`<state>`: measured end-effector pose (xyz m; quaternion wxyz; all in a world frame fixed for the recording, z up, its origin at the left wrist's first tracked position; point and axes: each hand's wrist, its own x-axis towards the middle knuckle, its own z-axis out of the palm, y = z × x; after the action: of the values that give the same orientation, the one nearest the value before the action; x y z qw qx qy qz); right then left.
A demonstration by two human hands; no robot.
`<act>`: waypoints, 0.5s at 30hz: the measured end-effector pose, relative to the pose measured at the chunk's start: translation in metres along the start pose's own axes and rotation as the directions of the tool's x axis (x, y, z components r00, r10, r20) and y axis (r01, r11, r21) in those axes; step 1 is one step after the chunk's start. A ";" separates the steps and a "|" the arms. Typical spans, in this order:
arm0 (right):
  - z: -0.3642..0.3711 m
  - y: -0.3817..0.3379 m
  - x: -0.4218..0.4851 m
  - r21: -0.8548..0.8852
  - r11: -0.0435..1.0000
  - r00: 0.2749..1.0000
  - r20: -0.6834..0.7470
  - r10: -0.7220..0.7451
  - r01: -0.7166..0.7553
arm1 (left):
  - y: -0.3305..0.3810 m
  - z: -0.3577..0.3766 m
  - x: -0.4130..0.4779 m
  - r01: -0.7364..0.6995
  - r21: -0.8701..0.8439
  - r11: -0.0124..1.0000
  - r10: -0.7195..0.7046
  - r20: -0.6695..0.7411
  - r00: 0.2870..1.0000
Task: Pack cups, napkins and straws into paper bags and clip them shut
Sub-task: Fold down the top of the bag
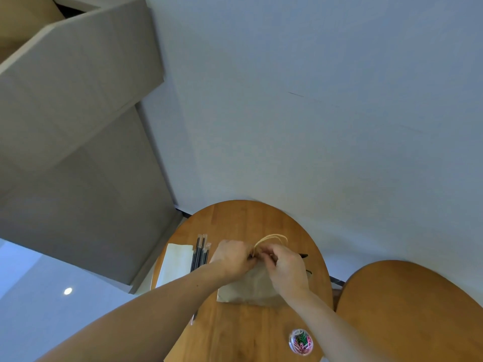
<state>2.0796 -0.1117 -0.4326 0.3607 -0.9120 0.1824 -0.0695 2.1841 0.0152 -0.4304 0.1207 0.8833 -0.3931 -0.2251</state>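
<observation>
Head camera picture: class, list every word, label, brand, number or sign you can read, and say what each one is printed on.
No text can be read anywhere in this picture.
paper bag: the visible face is plain brown, with no print.
straw wrappers: any print is too small and blurred to read.
napkins: plain white, no marking visible.
paper-clip tub: no label shows.

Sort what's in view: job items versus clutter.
Job: paper bag, gripped at its top by left hand and right hand; straws; napkins; tub of paper clips.
Lying about: second table; grey cabinet.
</observation>
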 end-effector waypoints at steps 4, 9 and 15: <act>-0.002 0.003 0.000 0.110 0.994 0.997 -0.066 0.033 -0.025 | -0.003 0.004 -0.002 0.010 -0.096 0.995 -0.018 -0.083 0.996; -0.002 0.003 0.000 0.071 0.997 0.999 -0.034 -0.005 0.007 | -0.005 0.007 -0.003 0.000 -0.113 0.994 -0.013 -0.111 0.994; -0.006 0.000 0.005 -0.039 0.996 0.995 0.055 -0.080 0.082 | -0.004 0.005 -0.005 0.001 -0.124 0.992 -0.016 -0.116 0.993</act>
<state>2.0827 -0.1176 -0.4285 0.3434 -0.9275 0.1370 -0.0560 2.1814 0.0213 -0.4346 0.1972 0.8874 -0.3669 -0.1975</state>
